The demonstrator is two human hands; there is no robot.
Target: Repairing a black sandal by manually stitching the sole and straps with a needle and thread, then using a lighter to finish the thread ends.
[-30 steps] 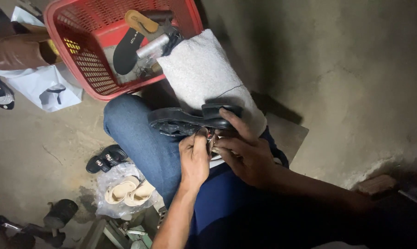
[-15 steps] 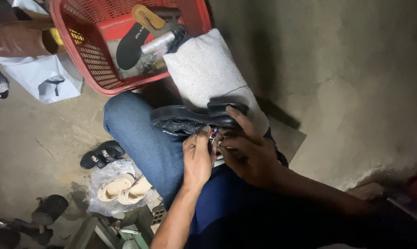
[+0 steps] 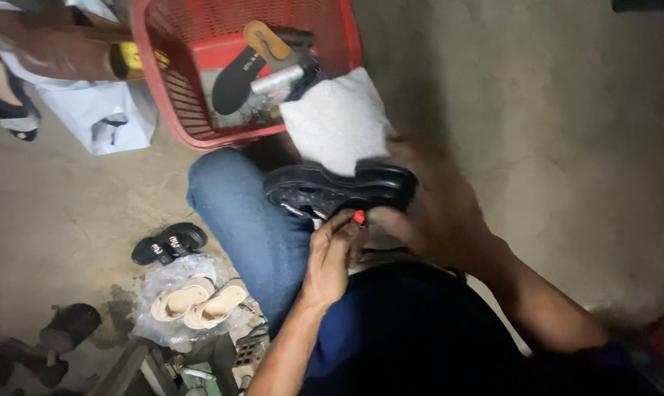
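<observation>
Plainly, the black shoe (image 3: 339, 189) lies sole-up across the person's lap, on the knee in blue jeans (image 3: 251, 220), its heel end toward the right and its toe toward the left. Much of it is hard to read: the upper is turned away under the sole, and the near edge is covered by both hands. The right hand (image 3: 438, 213) is smeared by motion blur, so whether its fingers are curled or spread cannot be told; it lies against the heel end of the shoe. The left hand (image 3: 332, 253) is sharper: its fingers are drawn close together, pinched on a small red-tipped object (image 3: 359, 217) held right at the lower rim of the sole, touching or nearly touching it. What that object is cannot be made out. Just behind the shoe a white cloth bundle (image 3: 336, 117) leans against a red plastic basket (image 3: 167, 88), which holds a dark insole (image 3: 236, 81), a tan insole (image 3: 267, 40) and a metal tool (image 3: 277, 79) whose shape is unclear. On the concrete floor (image 3: 68, 198) to the left lie a small black sandal (image 3: 169, 243) and a clear bag with a beige pair of sandals (image 3: 192, 302). A white bag (image 3: 101, 121) and a brown shoe (image 3: 49, 48) sit at the upper left, partly cut off by the frame.
</observation>
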